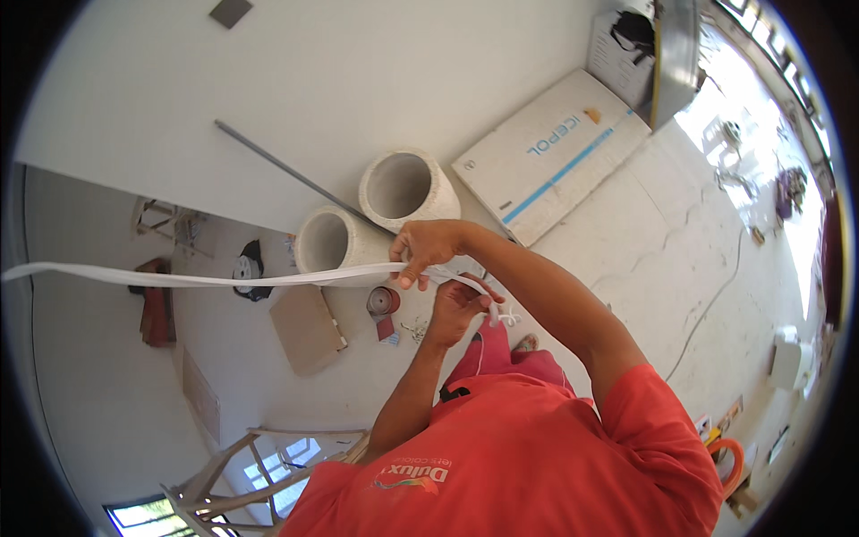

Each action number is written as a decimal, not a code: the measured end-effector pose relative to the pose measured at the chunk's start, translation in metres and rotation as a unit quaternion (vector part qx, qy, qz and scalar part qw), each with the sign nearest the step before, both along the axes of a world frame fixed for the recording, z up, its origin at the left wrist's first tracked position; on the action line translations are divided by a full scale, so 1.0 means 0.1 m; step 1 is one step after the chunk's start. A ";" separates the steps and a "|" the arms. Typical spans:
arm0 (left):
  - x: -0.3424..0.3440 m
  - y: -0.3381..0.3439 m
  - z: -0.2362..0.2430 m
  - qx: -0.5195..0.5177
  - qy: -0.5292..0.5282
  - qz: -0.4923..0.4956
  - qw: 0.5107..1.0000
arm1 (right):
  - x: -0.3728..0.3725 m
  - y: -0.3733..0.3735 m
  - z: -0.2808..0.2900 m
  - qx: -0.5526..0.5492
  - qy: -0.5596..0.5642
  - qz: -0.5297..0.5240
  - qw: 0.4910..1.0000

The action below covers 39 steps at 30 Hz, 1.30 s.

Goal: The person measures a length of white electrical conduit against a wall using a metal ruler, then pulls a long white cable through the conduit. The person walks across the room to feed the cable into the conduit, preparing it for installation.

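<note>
White flexible strip, flat, long, smooth, spans left edge to frame center, its right end looped. Right hand pinches it at center; left hand grips the looped end, just lower right. Two off-white cylindrical pots, upper center: open tops, shaded gray interiors, contents unclear.

A long, flat, white flexible strip runs leftward from the person's bare hands: the right hand grips it, and the left hand pinches its curled right end. Just beyond the strip stand two pale, hollow, round cylinders, with a straight grey rod reaching them. Farther beyond the strip's right end lies a flat white rectangular carton with a blue stripe; on the strip's near side sit a reddish-brown roll and a flat tan board.
</note>
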<state>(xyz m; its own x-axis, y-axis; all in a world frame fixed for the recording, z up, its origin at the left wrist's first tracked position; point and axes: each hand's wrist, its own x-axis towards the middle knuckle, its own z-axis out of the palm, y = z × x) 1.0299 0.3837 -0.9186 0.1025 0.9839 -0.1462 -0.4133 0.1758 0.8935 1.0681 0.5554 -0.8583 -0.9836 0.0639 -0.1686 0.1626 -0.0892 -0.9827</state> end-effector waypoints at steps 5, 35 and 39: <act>0.35 0.18 -0.12 -0.032 -0.041 0.103 0.993 | 0.23 -0.02 0.24 0.114 0.011 -0.030 0.993; 2.89 0.98 0.32 -0.010 0.420 0.557 0.717 | 4.27 0.21 -0.92 0.180 0.099 -0.276 0.939; 3.17 0.97 0.11 0.080 0.208 0.526 0.821 | 4.54 0.31 -0.64 -0.007 0.043 -0.196 0.980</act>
